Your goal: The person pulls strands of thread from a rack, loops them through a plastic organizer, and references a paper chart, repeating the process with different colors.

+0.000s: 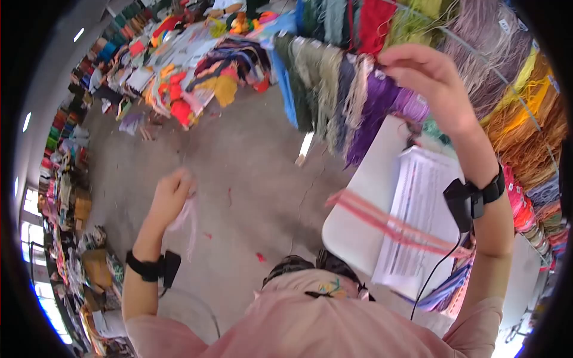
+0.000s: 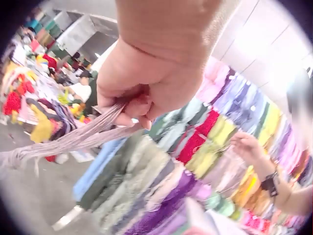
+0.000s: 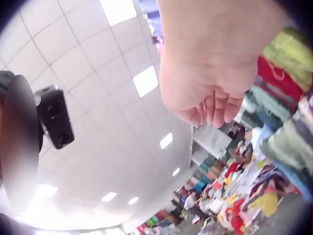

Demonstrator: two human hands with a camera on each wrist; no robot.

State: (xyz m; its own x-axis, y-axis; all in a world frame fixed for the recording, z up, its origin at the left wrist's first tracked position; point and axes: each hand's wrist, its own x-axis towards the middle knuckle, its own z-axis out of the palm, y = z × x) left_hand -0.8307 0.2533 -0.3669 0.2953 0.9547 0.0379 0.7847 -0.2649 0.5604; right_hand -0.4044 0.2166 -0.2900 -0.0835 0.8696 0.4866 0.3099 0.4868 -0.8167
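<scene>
My left hand (image 1: 169,197) grips a skein of pale mauve yarn (image 2: 63,143), seen closely in the left wrist view. Its fingers curl round the strands, and the loose length trails out from the fist. In the head view that yarn dangles blurred below the hand, over the floor. My right hand (image 1: 425,80) is raised at the rack of hanging yarn, near a purple skein (image 1: 379,98) and a red one (image 1: 376,27). In the right wrist view its fingers (image 3: 220,105) are loosely bent, with nothing between them.
A white table (image 1: 352,224) at the right bears printed sheets (image 1: 418,203), with pink strands (image 1: 394,224) lying across them. Many coloured skeins hang along the rack (image 1: 501,77). A table heaped with colourful yarn and cloth (image 1: 191,77) stands farther off. Red scraps (image 1: 261,257) lie on the floor.
</scene>
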